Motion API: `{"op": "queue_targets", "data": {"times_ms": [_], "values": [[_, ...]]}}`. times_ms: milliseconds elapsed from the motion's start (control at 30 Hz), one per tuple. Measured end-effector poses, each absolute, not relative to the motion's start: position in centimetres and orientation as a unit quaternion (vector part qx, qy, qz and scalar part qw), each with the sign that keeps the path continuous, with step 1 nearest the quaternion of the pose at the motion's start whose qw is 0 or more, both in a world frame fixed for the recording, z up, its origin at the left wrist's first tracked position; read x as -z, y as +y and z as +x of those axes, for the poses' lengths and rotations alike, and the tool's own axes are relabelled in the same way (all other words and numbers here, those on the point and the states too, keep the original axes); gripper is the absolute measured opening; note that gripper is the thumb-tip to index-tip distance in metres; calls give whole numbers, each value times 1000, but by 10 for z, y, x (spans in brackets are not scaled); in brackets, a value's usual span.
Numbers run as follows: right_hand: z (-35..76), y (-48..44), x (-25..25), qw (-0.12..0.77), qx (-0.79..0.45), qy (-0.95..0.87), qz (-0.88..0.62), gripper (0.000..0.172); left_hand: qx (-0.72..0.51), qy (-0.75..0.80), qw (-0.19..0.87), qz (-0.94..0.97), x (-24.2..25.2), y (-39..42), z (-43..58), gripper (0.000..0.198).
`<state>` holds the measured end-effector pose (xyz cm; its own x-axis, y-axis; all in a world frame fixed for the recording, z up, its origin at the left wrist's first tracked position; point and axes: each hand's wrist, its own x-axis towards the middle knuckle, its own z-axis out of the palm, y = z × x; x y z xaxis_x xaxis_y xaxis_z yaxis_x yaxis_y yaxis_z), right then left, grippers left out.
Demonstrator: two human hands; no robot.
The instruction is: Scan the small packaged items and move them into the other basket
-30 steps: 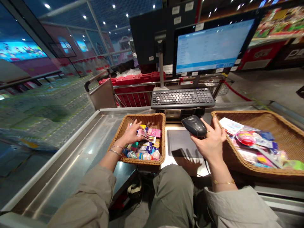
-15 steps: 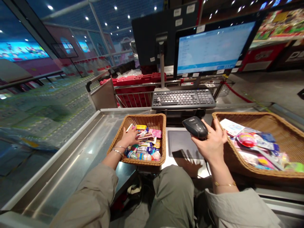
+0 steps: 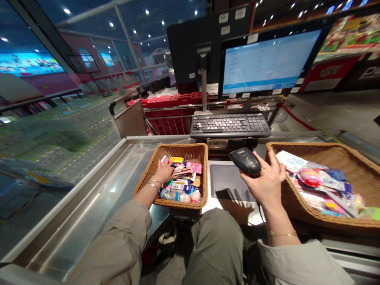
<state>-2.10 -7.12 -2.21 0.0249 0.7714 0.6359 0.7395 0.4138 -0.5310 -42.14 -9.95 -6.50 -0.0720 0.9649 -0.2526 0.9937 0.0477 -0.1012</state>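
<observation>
The left hand [image 3: 162, 172] reaches down into a wicker basket [image 3: 175, 150] on the near side of the counter [image 3: 89, 194], its fingers among a heap of small packets [image 3: 181, 184]. Its grip is partly hidden, so I cannot tell whether the fingers are clamped on anything or only touching the pile. A pink packet [image 3: 194, 167] and a yellow packet [image 3: 177, 160] lie near the far rim, and small round toys in wrappers [image 3: 184, 197] sit along the near edge. Two thin bracelets [image 3: 154, 185] circle that wrist.

The right hand [image 3: 265, 184] has its grip clamped around a black handheld scanner [image 3: 246, 161], raised above a dark scan pad [image 3: 228, 183]. A thin gold bracelet [image 3: 283, 234] sits on that wrist. Just beside this hand is a second wicker basket [image 3: 335, 152], holding a white card [image 3: 291, 161] and a round pink-and-blue package [image 3: 310, 178] among other bright goods.

Beyond the baskets stand a black keyboard [image 3: 230, 125] and a lit monitor [image 3: 267, 61], with a metal cart [image 3: 169, 114] holding red crates to the left of them. The person's olive trousers [image 3: 216, 247] show below the counter.
</observation>
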Motion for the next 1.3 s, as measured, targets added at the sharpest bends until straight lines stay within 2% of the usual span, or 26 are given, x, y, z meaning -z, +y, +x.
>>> {"op": "queue_targets", "data": {"times_ms": [200,433,667,767,900,1167,1300], "values": [[-20,-71,23,474,-11,-700,-534,49,112,732,43,670,66,-99,-423,26],[-17,-69,29,484,1,-700,-525,49,93,749,41,654,63,-102,-422,35],[-15,-70,28,486,7,-699,-524,50,83,751,50,654,61,-104,-425,29],[-15,-70,27,486,7,-701,-523,50,74,752,45,653,60,-104,-424,32],[-15,-70,27,480,-1,-701,-527,48,59,755,12,652,57,-105,-417,42],[-16,-69,29,477,2,-698,-534,49,-13,689,-102,717,37,-109,-401,24],[-17,-68,31,481,18,-702,-526,46,-65,680,-149,715,26,-110,-396,30]]}}
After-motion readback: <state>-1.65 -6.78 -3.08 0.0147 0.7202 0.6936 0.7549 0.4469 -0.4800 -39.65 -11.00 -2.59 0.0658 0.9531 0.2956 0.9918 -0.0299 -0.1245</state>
